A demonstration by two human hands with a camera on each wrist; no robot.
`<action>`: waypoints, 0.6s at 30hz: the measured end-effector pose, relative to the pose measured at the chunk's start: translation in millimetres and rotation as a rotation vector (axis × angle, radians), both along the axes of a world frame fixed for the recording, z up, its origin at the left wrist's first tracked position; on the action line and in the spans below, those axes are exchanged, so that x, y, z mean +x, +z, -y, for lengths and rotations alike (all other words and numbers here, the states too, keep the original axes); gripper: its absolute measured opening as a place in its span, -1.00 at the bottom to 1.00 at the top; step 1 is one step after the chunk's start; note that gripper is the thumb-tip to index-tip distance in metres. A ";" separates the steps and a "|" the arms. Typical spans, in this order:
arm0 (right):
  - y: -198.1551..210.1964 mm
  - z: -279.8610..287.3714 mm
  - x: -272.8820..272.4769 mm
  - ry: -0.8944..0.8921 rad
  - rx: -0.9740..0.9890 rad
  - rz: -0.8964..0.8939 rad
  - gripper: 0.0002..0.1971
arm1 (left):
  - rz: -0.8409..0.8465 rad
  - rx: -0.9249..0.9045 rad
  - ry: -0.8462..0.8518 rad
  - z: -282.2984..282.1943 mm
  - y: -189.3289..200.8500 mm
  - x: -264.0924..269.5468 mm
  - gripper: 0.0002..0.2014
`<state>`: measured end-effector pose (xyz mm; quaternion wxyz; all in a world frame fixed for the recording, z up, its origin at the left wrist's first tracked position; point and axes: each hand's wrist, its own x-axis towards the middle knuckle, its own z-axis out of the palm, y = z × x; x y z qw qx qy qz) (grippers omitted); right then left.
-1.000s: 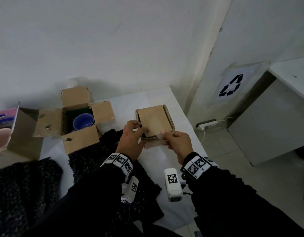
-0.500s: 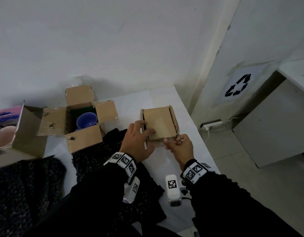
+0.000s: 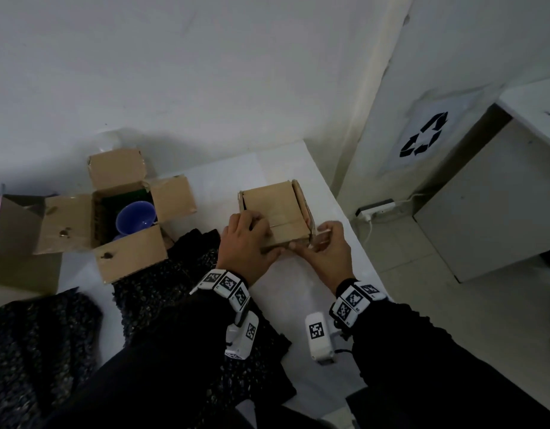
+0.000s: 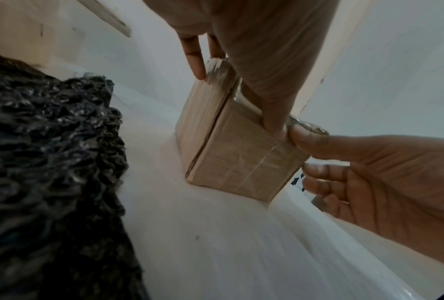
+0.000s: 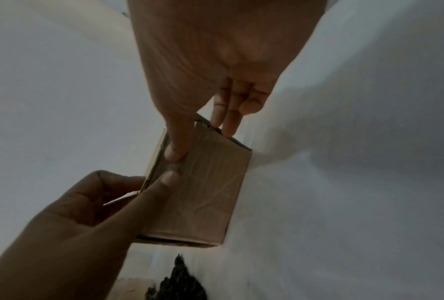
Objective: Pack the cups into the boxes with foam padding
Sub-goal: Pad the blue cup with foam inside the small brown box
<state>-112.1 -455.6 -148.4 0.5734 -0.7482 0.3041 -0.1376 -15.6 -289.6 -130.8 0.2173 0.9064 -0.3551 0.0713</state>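
Note:
A small brown cardboard box (image 3: 275,209) with its lid folded down stands on the white table (image 3: 298,292). My left hand (image 3: 261,236) lies over its near top edge, fingers on the lid and thumb on the front face (image 4: 241,158). My right hand (image 3: 314,239) holds the near right corner, its thumb meeting my left thumb and its fingers along the right side (image 5: 208,188). What is inside this box is hidden. To the left, an open box (image 3: 128,255) holds a blue cup (image 3: 134,216).
Dark foam padding (image 3: 162,292) lies just left of my left wrist, with more at the lower left (image 3: 35,351). A larger open carton (image 3: 16,246) stands at the far left edge. The table's right edge drops to the floor beside the small box.
The lid of the small box has come down flatter. My left hand slid from the box's left side onto its top, and my right hand moved to the near right corner.

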 end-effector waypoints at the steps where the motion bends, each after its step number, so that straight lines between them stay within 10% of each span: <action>1: 3.0 2.9 2.3 0.045 -0.038 0.024 -0.30 | -0.007 -0.009 -0.001 0.0 -0.4 0.3 -0.59; 12: 5.6 30.0 14.5 0.240 -0.217 0.056 -0.59 | -0.051 -0.061 -0.035 -6.7 0.5 2.3 -0.63; 18: 5.3 15.9 19.9 0.221 -0.195 -0.012 -0.24 | 0.009 -0.091 0.079 -10.9 1.4 -5.9 -0.60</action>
